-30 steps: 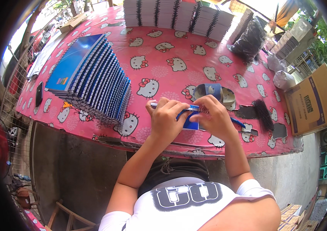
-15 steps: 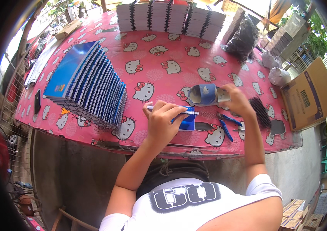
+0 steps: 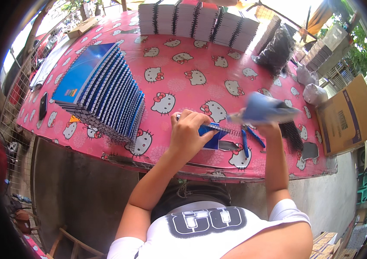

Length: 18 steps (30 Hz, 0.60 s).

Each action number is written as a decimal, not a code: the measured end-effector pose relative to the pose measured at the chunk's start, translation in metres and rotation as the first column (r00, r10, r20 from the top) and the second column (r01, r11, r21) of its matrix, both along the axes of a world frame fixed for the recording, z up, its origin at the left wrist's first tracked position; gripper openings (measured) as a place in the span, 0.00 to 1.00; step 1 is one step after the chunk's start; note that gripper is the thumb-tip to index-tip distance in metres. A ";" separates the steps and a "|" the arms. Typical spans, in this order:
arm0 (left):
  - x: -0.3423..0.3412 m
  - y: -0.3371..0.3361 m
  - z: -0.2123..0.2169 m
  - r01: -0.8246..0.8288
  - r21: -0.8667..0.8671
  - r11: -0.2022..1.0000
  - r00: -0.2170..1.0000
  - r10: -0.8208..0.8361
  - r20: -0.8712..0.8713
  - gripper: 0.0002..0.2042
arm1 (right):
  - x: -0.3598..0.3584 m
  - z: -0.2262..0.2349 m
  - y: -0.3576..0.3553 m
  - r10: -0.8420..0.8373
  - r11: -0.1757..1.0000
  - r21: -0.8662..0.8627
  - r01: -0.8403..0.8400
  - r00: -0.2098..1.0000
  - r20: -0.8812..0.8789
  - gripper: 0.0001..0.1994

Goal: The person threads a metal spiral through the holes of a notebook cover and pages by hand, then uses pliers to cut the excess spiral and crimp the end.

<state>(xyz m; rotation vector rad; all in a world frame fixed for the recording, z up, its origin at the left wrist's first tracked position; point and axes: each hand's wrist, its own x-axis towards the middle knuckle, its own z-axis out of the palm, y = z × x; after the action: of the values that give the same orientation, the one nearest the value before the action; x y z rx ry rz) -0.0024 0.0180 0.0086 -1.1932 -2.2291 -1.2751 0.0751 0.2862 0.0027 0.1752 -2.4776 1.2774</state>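
My left hand [image 3: 190,134] is closed round a small blue notebook [image 3: 211,140] near the table's front edge. A thin wire spiral [image 3: 233,132] runs along the notebook's far edge and sticks out to the right. Raised over the table, my right hand [image 3: 270,128] grips what looks like a blue slipper [image 3: 269,108], smeared by motion. Between my hands lies a tool with two blue handles, apparently pliers [image 3: 246,142]. A bundle of black spiral coils [image 3: 292,136] rests just right of my right hand.
A tall stack of blue spiral notebooks [image 3: 105,93] stands at the left, with a phone [image 3: 43,106] beyond it. Piles of bound pages [image 3: 187,19] line the far edge. Further right are a black plastic bag [image 3: 275,52] and a cardboard box [image 3: 349,116].
My right hand has lifted the slipper off the table and swung it right and toward me. My left hand has shifted slightly right and keeps its hold on the notebook.
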 end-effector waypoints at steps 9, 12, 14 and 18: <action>-0.008 -0.028 -0.012 -0.057 0.223 0.973 0.946 -0.018 0.323 0.18 | -0.027 0.025 -0.039 -0.062 0.984 0.173 0.043 0.993 0.106 0.15; -0.013 -0.033 -0.023 -0.065 0.438 0.896 0.836 -0.191 0.515 0.19 | -0.040 0.015 -0.026 0.108 0.980 -0.175 -0.090 0.989 0.097 0.14; -0.022 -0.043 -0.034 -0.036 0.522 0.852 0.719 -0.340 0.606 0.18 | -0.043 0.018 -0.043 0.147 0.985 -0.113 -0.133 0.981 0.128 0.19; -0.036 -0.050 -0.038 0.001 0.652 0.758 0.598 -0.523 0.608 0.13 | -0.051 0.031 -0.054 -0.120 0.981 0.160 0.108 0.990 0.072 0.17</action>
<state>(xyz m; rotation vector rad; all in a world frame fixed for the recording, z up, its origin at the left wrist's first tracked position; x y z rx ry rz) -0.0381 -0.0315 -0.0291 -0.8132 -1.7725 -2.8076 0.0238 0.2326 0.0334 0.0190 -2.6164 1.0642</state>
